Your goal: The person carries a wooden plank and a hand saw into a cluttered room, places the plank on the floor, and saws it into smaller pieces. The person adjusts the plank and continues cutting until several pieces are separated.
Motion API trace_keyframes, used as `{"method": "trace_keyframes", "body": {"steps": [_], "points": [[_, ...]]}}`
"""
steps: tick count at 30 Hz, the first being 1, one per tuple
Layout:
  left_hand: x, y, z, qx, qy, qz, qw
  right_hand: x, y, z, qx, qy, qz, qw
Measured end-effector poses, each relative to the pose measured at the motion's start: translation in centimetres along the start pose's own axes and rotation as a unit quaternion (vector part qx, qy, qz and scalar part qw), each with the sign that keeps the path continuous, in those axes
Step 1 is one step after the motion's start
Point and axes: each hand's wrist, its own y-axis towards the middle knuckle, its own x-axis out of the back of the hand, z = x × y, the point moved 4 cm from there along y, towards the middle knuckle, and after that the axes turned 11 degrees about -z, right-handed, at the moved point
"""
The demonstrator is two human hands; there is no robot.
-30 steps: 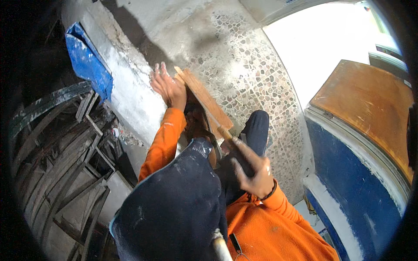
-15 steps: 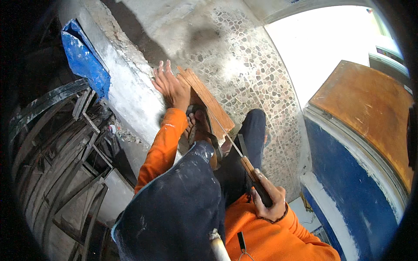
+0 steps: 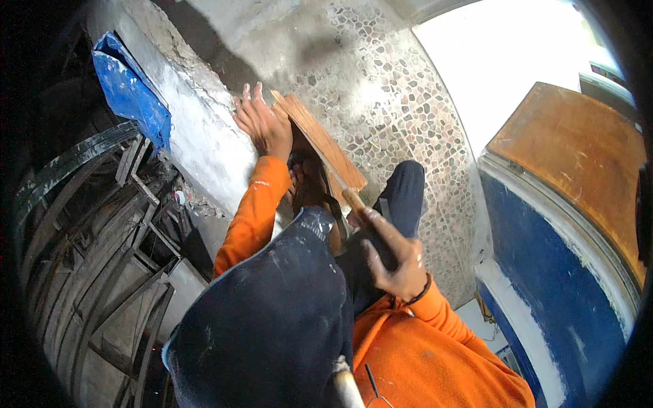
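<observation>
My right hand (image 3: 400, 262) is closed round the wooden handle of a long, thin-bladed tool (image 3: 355, 201), its forefinger laid along the handle. The blade shows nearly edge-on, so its kind is unclear. It runs up along a reddish-brown piece of wood (image 3: 325, 144), which stands tilted beside my sandalled foot (image 3: 309, 185). At the wood's far end, my left hand (image 3: 266, 129) has its fingers stretched out and its heel against or close to the wood's edge. Its thumb side is partly hidden.
On the left runs a broken whitewashed ledge (image 3: 211, 143) with a blue sheet-like piece (image 3: 132, 88) over it. Dark metal frames (image 3: 129, 272) pile up below. A blue cabinet with a brown top (image 3: 571, 136) stands at right, beside a stone-patterned floor (image 3: 408, 102).
My right hand has pushed the tool up and left along the wood, bringing the handle close to the wood's near end. My left hand stays at the far end.
</observation>
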Motion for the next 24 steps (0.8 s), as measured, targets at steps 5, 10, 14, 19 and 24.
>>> {"method": "trace_keyframes", "body": {"steps": [5,10,14,19,24], "points": [[0.5,0.4,0.3,0.007,0.001,-0.006,1.000,2.7,-2.9,1.7,-0.036,-0.002,-0.009,0.999],[-0.3,0.0,0.2,0.008,-0.008,-0.002,1.000,-0.5,0.7,0.2,-0.025,0.007,-0.019,0.999],[0.3,0.2,0.8,0.007,-0.012,-0.018,1.000,3.4,-2.8,3.1,-0.008,0.000,-0.013,1.000],[-0.3,-0.2,0.5,0.009,-0.018,-0.008,1.000,-0.5,-0.2,0.1,0.001,-0.013,-0.016,1.000],[0.5,0.6,0.2,0.010,-0.012,0.005,1.000,2.9,-4.3,2.6,-0.036,-0.007,-0.015,0.999]]}}
